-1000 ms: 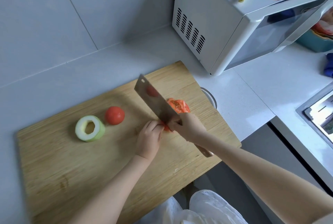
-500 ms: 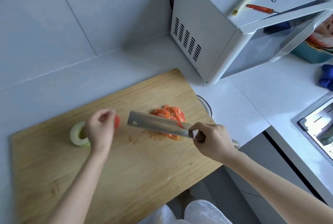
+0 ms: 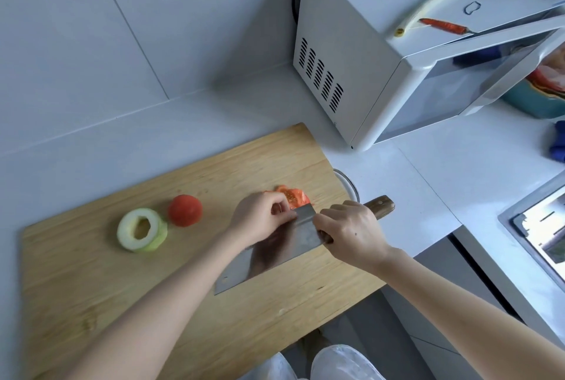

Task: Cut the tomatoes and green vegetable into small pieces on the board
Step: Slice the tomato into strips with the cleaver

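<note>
A wooden cutting board lies on the white counter. On its left stand a hollow ring of pale green vegetable and a whole red tomato, side by side. Cut tomato pieces lie near the board's right edge. My right hand grips the wooden handle of a cleaver, whose broad blade lies tilted over the board. My left hand is curled at the blade's spine, fingertips touching the steel next to the cut tomato pieces.
A white microwave stands behind the board on the right, with a red chilli and a pale stalk on top. A glass bowl rim peeks out beside the board. A sink is at the right edge.
My left hand has left the whole tomato and come right to the blade. The cleaver has swung round, its blade now pointing toward me. The whole tomato stands uncovered.
</note>
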A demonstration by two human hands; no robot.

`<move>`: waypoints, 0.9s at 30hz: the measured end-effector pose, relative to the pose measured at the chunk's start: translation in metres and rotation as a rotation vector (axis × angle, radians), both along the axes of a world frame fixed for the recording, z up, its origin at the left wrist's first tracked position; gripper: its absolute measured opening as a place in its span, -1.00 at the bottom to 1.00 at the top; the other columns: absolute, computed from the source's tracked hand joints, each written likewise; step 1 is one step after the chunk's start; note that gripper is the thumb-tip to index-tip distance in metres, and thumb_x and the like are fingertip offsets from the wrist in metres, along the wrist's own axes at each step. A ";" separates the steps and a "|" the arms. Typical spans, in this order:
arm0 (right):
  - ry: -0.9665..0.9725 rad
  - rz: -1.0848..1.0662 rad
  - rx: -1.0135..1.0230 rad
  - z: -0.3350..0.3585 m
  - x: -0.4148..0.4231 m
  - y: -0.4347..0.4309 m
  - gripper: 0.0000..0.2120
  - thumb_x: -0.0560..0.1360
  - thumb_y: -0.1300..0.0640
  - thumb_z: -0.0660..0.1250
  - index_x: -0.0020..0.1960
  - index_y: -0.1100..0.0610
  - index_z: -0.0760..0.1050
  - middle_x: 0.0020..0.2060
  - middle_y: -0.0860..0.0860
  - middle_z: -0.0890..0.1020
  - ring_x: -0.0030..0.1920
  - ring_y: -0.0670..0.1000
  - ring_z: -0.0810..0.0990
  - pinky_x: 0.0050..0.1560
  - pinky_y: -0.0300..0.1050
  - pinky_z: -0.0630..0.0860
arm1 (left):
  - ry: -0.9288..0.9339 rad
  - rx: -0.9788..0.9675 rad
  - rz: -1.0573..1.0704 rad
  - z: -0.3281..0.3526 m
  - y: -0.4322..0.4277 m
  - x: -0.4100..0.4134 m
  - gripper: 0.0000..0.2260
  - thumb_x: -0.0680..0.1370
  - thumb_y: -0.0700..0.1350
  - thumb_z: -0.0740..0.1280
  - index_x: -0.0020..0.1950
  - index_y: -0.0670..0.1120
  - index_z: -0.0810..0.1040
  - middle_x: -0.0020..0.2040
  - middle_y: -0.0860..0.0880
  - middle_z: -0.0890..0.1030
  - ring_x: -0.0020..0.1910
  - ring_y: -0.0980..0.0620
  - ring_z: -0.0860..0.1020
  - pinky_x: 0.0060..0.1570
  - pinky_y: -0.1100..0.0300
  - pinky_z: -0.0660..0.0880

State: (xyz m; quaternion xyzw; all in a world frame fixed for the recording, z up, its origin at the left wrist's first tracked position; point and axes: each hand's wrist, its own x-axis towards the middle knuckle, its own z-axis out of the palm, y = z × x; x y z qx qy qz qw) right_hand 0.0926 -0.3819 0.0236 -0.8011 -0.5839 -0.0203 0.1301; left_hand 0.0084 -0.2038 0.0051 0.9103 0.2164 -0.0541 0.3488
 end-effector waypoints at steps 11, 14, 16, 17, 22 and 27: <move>0.206 -0.184 0.034 0.005 0.013 -0.012 -0.77 0.12 0.34 0.39 -0.36 0.09 0.41 -0.57 -0.07 0.46 -0.57 -0.02 0.37 -0.49 -0.29 0.22 | 0.013 -0.093 0.289 0.007 0.060 -0.003 -0.87 0.44 0.01 0.42 -0.25 -0.01 0.63 -0.30 0.02 0.65 -0.15 -0.02 0.62 -0.12 0.14 0.48; 0.402 -0.383 -0.006 0.007 0.009 -0.011 -0.74 0.28 0.28 0.41 -0.35 0.03 0.36 -0.54 -0.10 0.45 -0.50 -0.05 0.36 -0.46 -0.30 0.24 | 0.003 0.116 0.441 0.008 0.091 -0.035 -0.88 0.47 -0.04 0.37 -0.14 -0.08 0.65 -0.16 -0.07 0.65 -0.03 -0.10 0.59 -0.07 0.12 0.44; 0.563 -0.465 -0.058 0.008 0.003 -0.003 -0.70 0.38 0.22 0.36 -0.36 0.00 0.28 -0.51 -0.10 0.39 -0.46 -0.09 0.33 -0.41 -0.26 0.25 | 0.124 0.301 0.412 0.002 0.103 -0.055 -0.74 0.44 -0.02 0.40 0.10 -0.06 0.61 0.08 -0.14 0.59 0.13 -0.15 0.52 0.08 0.08 0.41; 0.641 -0.497 -0.074 0.009 0.000 0.000 -0.69 0.40 0.22 0.34 -0.36 0.00 0.25 -0.49 -0.10 0.39 -0.44 -0.08 0.34 -0.39 -0.23 0.27 | 0.229 0.360 0.331 -0.004 0.106 -0.060 -0.61 0.41 0.02 0.42 0.21 -0.03 0.55 0.18 -0.15 0.53 0.20 -0.16 0.46 0.16 0.06 0.38; 0.988 -0.498 -0.139 0.016 -0.028 0.026 -0.99 0.47 0.23 0.20 -0.13 0.16 0.38 -0.39 0.09 0.55 -0.51 -0.01 0.50 -0.48 -0.14 0.44 | 0.316 0.352 0.211 -0.008 0.105 -0.060 -0.62 0.36 0.07 0.46 0.11 -0.05 0.56 0.08 -0.11 0.54 0.10 -0.12 0.51 -0.01 0.09 0.46; 0.978 -0.531 -0.199 0.010 -0.054 0.044 -0.93 0.49 0.23 0.13 -0.06 0.21 0.36 -0.35 0.11 0.56 -0.52 -0.01 0.55 -0.50 -0.13 0.52 | 0.168 0.143 0.285 0.000 0.066 -0.067 -0.67 0.30 0.10 0.50 -0.02 -0.01 0.60 -0.07 0.02 0.62 -0.06 -0.01 0.56 -0.11 0.16 0.50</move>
